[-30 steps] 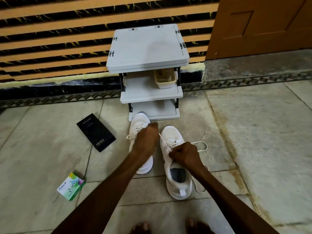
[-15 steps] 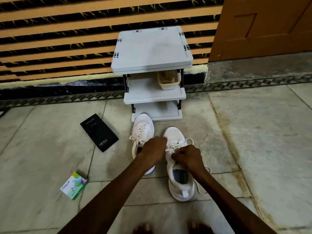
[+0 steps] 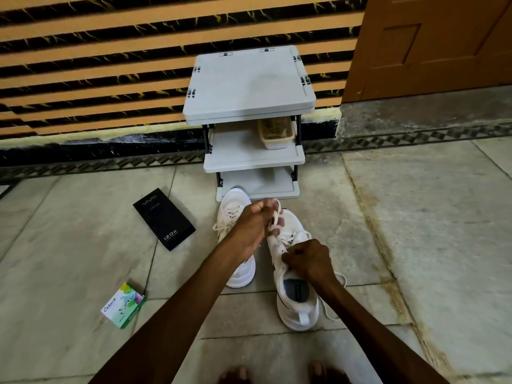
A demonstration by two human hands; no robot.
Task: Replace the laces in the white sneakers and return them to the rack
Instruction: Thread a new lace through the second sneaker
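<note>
head view, lace (image 3: 275,217) gripped in left hand (image 3: 256,220), seemingly taut, above sneaker (image 3: 297,309)

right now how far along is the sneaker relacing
Done: the left white sneaker looks laced. In hand: the left hand pulls a white lace up from the right white sneaker; the right hand pinches it at the eyelets. Left: finish, tie, and set both on the grey plastic rack.

Left forearm (image 3: 180,314) and right forearm (image 3: 371,325) both bare, left hand (image 3: 253,221) and right hand (image 3: 310,260) bare as well, and bare toes (image 3: 235,374) show at the near edge.
</note>
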